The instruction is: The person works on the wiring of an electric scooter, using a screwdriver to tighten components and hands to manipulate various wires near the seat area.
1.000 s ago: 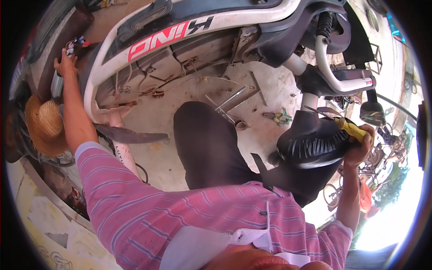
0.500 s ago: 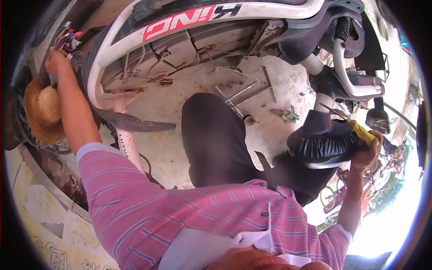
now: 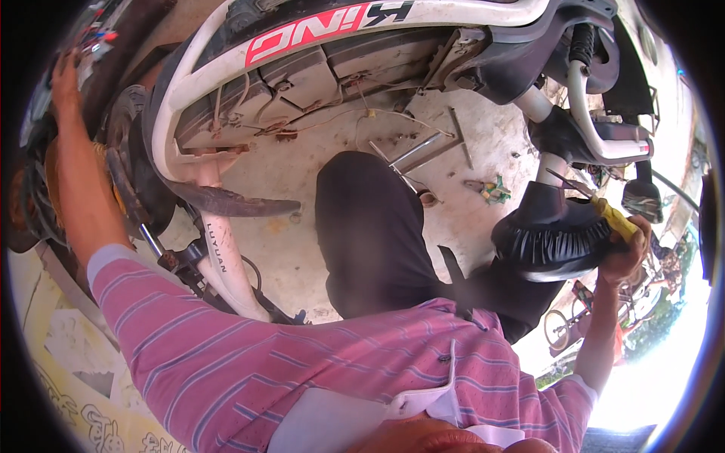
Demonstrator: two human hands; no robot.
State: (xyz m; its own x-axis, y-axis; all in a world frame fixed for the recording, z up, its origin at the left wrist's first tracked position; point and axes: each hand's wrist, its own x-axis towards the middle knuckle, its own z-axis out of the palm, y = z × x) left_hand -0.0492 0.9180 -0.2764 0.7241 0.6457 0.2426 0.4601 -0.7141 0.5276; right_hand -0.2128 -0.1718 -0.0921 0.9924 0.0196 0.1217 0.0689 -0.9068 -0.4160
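Observation:
My left hand [image 3: 66, 74] reaches to the far left with its fingers stretched out and apart, slightly blurred. Just above and beside it is a blurred cluster of coloured wire connectors [image 3: 104, 35]. In my right hand [image 3: 628, 253] is a yellow-handled tool [image 3: 618, 220]. Its slim, pointed metal end slants up and left; the exact kind is unclear. Below that metal end is a black gathered cover [image 3: 547, 234]. The white frame [image 3: 204, 72] of an electric scooter, with dark panels, stretches across the top.
A T-shaped metal wrench [image 3: 411, 155] and a green-handled tool [image 3: 491, 190] lie on the pale floor [image 3: 302, 162]. My bent knee [image 3: 366, 226] stands in the middle. A straw hat [image 3: 115, 181] is mostly behind my left forearm. Bicycles [image 3: 557, 328] stand outside at right.
My left hand has moved up and left, away from the connectors it held. The arm now covers most of the hat. My right hand keeps its tool with hardly any movement.

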